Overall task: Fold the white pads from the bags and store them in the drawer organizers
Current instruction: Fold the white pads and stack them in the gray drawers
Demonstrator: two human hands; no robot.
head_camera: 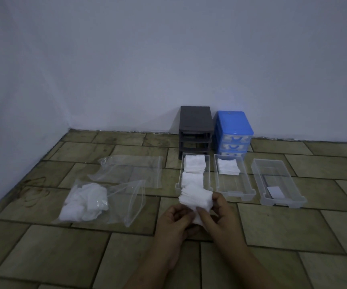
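I note both my left hand (174, 221) and right hand (220, 217) pinching a white pad (196, 200) mid-fold above the floor (64, 247), just before the nearly full left drawer (178, 185); next, probably placement there.

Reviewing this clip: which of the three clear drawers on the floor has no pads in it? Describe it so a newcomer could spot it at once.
Start at the blue organizer against the wall. Three clear drawers lie in a row on the tiled floor before it; take the rightmost drawer. Unlike its two neighbours, which hold white pads, it holds only a small pale card near its front end.
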